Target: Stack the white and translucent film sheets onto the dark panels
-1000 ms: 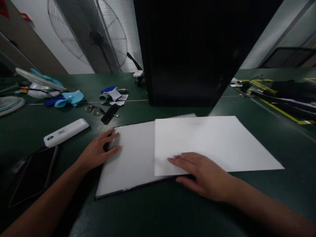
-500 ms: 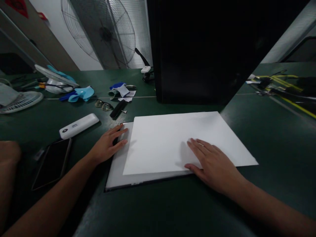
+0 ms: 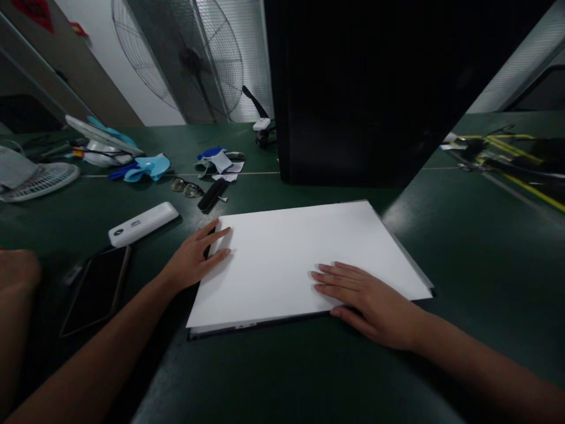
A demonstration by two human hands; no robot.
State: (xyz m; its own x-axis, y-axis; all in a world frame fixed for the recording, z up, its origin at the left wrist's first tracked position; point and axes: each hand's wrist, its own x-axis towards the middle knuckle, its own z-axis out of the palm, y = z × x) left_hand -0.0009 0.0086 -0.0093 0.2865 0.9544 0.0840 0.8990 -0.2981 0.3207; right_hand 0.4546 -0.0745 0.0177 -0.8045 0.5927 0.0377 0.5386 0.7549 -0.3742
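A large white sheet [image 3: 273,253] lies over a flat panel with a dark edge [image 3: 282,318] on the green table. The panel shows only as a thin strip along the front and right sides. My left hand [image 3: 194,256] rests at the sheet's left edge, thumb and fingers spread over it. Flat on the front right part of the sheet lies my right hand [image 3: 366,300], fingers stretched out and thumb over the front edge. Neither hand grips anything.
Left of the sheet are a white power bank [image 3: 143,224], a dark phone [image 3: 96,288], glasses [image 3: 187,187] and a black stick-like item [image 3: 212,195]. A big black box-like object [image 3: 353,94] stands behind. Yellow-black straps [image 3: 507,150] lie right. Another person's arm [image 3: 15,294] shows at left.
The white sheet has slid left and slightly toward me, covering most of the panel. My right hand has moved left with it, while my left hand has stayed nearly in place.
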